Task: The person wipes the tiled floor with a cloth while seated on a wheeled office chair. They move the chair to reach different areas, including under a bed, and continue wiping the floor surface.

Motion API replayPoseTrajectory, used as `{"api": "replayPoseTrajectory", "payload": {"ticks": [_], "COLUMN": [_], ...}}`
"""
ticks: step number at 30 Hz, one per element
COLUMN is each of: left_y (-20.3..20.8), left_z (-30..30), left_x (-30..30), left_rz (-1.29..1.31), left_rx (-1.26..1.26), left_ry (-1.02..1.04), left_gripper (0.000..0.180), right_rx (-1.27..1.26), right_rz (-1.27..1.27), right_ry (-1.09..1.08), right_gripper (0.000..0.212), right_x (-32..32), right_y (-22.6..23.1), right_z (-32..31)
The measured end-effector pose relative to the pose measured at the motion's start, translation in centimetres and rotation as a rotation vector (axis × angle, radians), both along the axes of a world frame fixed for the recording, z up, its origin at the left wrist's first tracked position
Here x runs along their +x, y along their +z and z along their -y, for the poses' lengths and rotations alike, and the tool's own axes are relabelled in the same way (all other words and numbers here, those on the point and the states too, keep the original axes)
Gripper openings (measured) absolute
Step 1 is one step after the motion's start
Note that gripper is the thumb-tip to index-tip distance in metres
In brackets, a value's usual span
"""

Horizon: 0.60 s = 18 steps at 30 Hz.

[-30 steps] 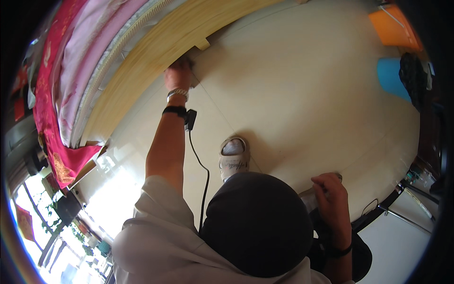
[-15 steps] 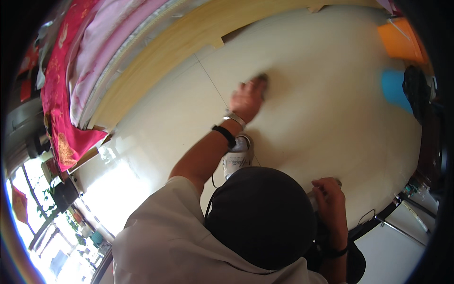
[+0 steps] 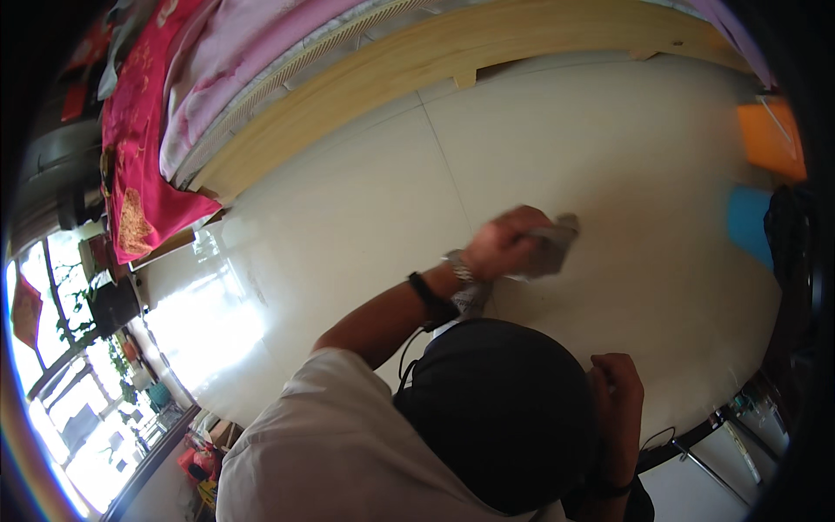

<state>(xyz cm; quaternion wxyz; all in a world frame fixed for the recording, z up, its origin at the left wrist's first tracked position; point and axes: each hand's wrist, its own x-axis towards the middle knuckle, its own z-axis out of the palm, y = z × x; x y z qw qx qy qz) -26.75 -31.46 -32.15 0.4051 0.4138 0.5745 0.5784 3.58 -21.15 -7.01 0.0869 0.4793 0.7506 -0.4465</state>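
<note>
My left hand is closed around a crumpled grey cloth, which hangs past the fingers over the pale tiled floor. A metal-banded watch and a black band circle that wrist. Beneath the left forearm a light shoe shows only in part. Beside my dark-clothed knee, on its right, my right hand is bent with its fingers curled in. Whatever those fingers hold, if anything, is hidden.
A wooden bed frame with pink bedding runs along the far side. Orange and blue containers stand at the far right. Metal legs are at the lower right. Sunlight glares on the floor at left.
My left hand has drawn nearer and to the right with the cloth, which shows more fully. My right hand has shifted slightly toward me. The whole view has turned a little.
</note>
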Motion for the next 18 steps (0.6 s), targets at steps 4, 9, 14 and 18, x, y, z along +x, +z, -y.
{"api": "replayPoseTrajectory", "payload": {"ticks": [4, 9, 14, 18], "left_y": [1.1, -0.2, -7.3, -9.7], "left_z": [8.6, 21.5, 24.1, 18.2], "left_x": [-10.4, -21.4, -25.6, -21.2], "left_rz": [0.012, -0.407, -1.008, -1.14], "left_rx": [0.034, -0.293, -0.72, -0.866], "left_ry": [0.247, 0.659, 0.82, 0.82], "left_gripper": [0.033, 0.034, 0.038, 0.049], "right_rx": [-0.018, -0.026, -0.059, -0.077], "right_rz": [-0.02, -0.013, -0.038, -0.035], "right_ry": [0.011, 0.012, -0.016, 0.004], "right_gripper": [0.016, 0.016, 0.015, 0.018], "right_x": [-1.1, -1.1, -0.6, -0.4], "right_y": [0.0, 0.2, -0.5, -0.8], "right_z": [-0.1, -0.2, 0.1, 0.2]}}
